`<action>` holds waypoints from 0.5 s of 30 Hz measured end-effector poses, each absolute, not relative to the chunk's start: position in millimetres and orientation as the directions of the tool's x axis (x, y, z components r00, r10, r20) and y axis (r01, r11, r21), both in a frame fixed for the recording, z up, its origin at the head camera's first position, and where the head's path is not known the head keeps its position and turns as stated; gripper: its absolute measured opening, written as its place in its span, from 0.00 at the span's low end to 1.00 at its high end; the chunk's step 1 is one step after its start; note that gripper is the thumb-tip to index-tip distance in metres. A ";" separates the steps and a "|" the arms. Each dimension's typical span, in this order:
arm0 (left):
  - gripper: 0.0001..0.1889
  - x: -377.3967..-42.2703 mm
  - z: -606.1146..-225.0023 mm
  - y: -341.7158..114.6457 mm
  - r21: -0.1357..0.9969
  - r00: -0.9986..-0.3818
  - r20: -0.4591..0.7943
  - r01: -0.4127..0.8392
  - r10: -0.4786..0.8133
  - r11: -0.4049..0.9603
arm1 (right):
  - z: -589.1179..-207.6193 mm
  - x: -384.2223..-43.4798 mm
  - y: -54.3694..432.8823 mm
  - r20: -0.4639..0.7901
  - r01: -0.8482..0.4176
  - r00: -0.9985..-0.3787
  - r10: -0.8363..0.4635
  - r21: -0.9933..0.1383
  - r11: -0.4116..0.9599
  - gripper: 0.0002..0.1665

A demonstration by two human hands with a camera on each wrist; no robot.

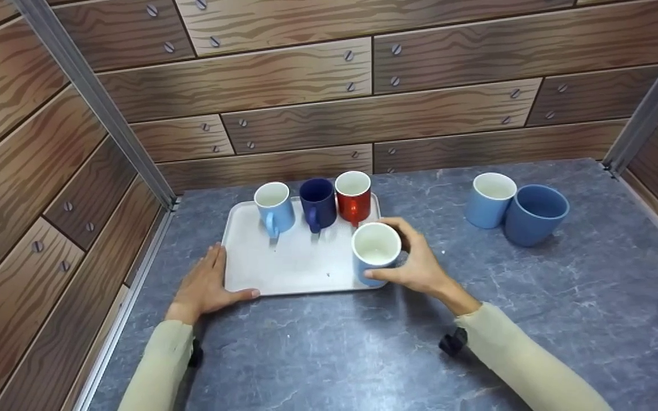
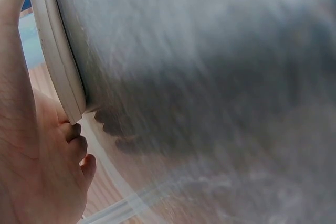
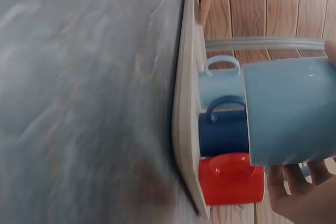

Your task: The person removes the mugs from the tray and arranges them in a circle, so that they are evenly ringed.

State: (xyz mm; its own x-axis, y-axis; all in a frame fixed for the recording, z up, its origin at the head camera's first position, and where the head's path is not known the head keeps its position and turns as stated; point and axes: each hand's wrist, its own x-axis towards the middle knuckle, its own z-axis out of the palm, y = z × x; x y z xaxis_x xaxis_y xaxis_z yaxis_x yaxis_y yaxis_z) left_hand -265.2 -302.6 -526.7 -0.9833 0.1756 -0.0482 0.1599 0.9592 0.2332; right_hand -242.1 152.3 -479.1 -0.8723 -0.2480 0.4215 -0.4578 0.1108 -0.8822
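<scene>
My right hand (image 1: 423, 265) grips a light blue mug (image 1: 366, 273) with a white inside, over the front right corner of a white tray (image 1: 283, 268). In the right wrist view this mug (image 3: 294, 111) is held a little above the tray, its base apart from the surface. My left hand (image 1: 203, 285) rests against the tray's left edge, fingers straight and thumb along the front edge. Along the back of the tray stand a light blue mug (image 1: 280, 217), a dark blue mug (image 1: 320, 208) and a red mug (image 1: 354, 206), handles facing me.
To the right on the grey marbled table (image 1: 534, 319), a light blue cup (image 1: 486, 208) stands upright beside a wider blue cup (image 1: 532, 222); no handles show. Wood-patterned walls (image 1: 317, 120) with metal corner posts enclose the back and sides.
</scene>
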 end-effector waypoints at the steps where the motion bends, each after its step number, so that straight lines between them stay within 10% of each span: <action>1: 0.78 -265.4 -526.4 -302.9 0.232 -0.983 -0.049 0.161 0.177 0.959 | -479.7 -241.2 155.4 0.420 -0.455 -0.875 -0.240 -0.884 0.110 0.52; 15: 0.78 -265.9 -526.0 -302.9 0.222 -0.983 -0.061 0.154 0.172 0.963 | -479.5 -232.0 200.1 0.454 -0.472 -0.876 -0.162 -0.875 0.105 0.52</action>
